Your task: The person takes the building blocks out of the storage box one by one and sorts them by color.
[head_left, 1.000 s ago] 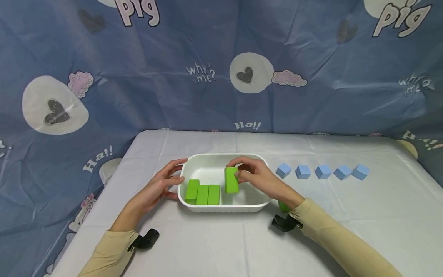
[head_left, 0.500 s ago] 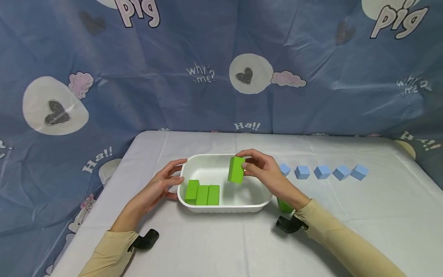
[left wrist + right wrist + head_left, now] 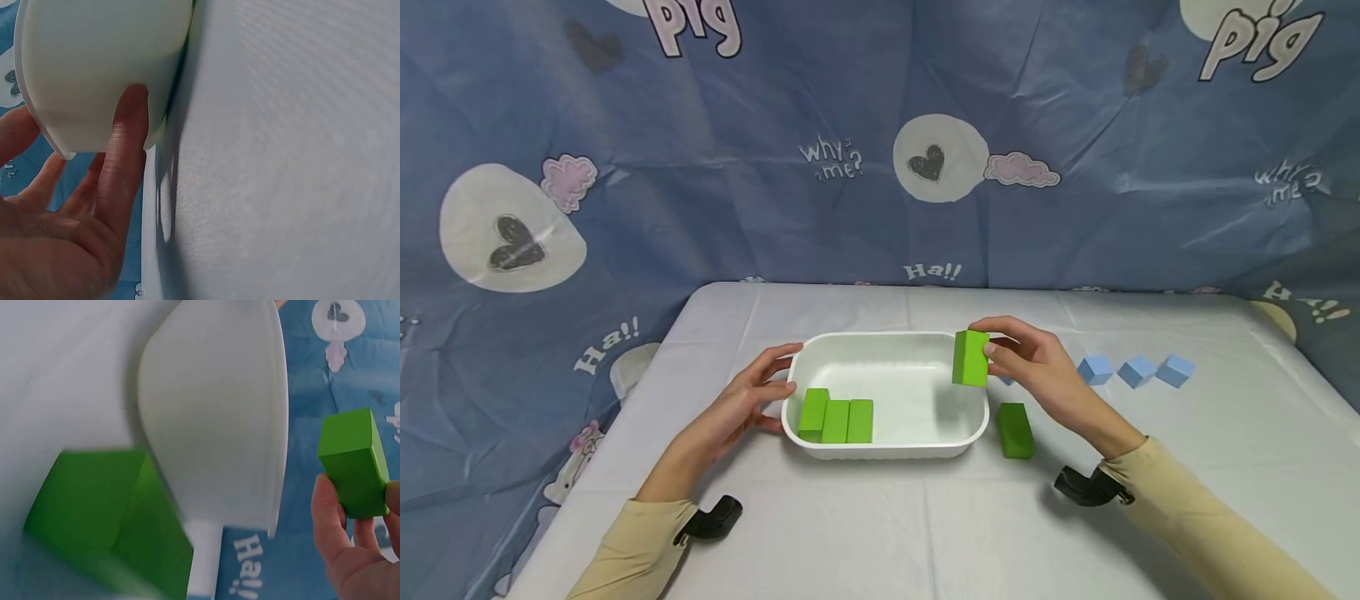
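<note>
My right hand [image 3: 1037,358] pinches a green rectangular block [image 3: 971,358] upright between thumb and fingers. In the head view the block overlaps the right end of the white plastic tub [image 3: 917,451]; in the right wrist view the raised green block [image 3: 353,462] is apart from the tub wall [image 3: 212,412]. My left hand [image 3: 737,408] touches the tub's left end with spread fingers, one straight finger [image 3: 128,134] lying against the outer wall [image 3: 94,62]. Three green blocks [image 3: 836,421] stand side by side in the tub's near left corner.
Another green block [image 3: 1016,431] lies on the white-covered table [image 3: 850,525], just right of the tub. Blue cubes [image 3: 1137,372] form a row at the right, partly hidden behind my right hand. A blue printed cloth [image 3: 760,217] hangs at the back.
My right hand has lifted the green block from inside the tub and carried it right, over the tub's right end. The table block shows fully now. My left hand stays put.
</note>
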Demonstrator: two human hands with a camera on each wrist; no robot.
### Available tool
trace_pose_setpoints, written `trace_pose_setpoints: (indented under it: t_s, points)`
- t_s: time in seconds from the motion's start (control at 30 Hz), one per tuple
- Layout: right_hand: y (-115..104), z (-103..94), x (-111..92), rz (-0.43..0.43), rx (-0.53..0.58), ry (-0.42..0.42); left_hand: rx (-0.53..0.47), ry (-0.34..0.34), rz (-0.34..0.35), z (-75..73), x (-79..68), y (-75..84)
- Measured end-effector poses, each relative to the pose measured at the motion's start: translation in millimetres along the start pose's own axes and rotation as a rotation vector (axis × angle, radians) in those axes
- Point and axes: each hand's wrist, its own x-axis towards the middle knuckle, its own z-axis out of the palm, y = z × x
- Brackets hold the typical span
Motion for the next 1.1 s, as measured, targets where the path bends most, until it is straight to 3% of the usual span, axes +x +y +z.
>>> trace_pose_setpoints:
  t_s: [0.2, 0.7, 0.93, 1.1]
  points:
    - [2, -20.2, -17, 0.019, -0.069, 0.01, -0.008, -0.01, 0.006, 0.1, 0.0, -0.6]
    - [12, -48.3, -48, 0.076, -0.1, 0.043, -0.011, 0.0, -0.002, -1.2, -1.2, -0.7]
    - [17, -62.4, -62, 0.115, -0.233, 0.059, -0.013, -0.001, -0.002, -1.0, -0.7, -0.9]
    - [22, -72.6, -70, 0.146, -0.324, 0.024, -0.015, 0.002, -0.004, -1.6, -1.1, -0.5]
